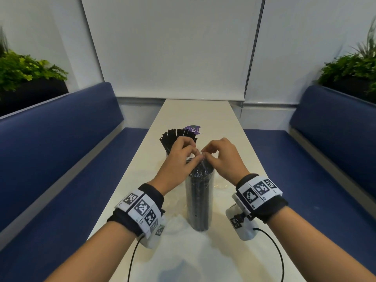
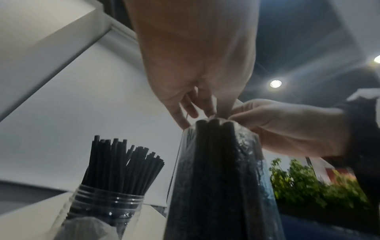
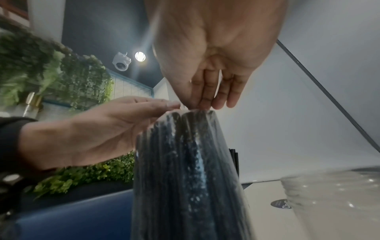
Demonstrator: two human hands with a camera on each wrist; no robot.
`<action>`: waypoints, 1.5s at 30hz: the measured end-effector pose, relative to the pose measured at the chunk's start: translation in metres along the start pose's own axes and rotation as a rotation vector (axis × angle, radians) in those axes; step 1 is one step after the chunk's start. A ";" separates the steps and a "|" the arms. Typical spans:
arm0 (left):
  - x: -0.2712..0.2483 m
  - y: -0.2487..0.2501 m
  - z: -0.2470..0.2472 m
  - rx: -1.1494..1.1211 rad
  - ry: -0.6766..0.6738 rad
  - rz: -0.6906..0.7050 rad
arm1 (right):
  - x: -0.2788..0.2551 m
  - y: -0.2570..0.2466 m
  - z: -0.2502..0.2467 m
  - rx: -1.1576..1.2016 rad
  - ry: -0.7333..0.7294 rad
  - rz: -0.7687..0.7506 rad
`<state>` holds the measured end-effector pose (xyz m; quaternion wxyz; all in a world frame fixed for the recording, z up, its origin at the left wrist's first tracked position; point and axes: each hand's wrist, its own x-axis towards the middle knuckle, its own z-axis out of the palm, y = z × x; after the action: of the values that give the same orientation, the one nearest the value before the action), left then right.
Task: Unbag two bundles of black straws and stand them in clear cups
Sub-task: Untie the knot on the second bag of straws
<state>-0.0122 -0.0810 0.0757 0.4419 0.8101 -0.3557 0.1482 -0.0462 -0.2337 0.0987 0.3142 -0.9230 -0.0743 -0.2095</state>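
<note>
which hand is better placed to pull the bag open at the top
Neither alone, probably: left hand and right hand both pinch the top of the clear plastic bag of black straws standing on the white table. Pulling apart suits both.

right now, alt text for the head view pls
Both hands, left hand and right hand, pinch the top of a bagged bundle of black straws standing on a white table. Behind it, loose black straws stand unbagged.
</note>
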 end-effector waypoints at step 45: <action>0.025 0.015 -0.042 0.170 -0.489 -0.342 | -0.013 0.024 -0.006 0.219 0.052 -0.033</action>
<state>-0.0025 -0.0626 0.1224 0.2925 0.9039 -0.2962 -0.0986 -0.0536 -0.2564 0.0841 0.4113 -0.8762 -0.1036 -0.2290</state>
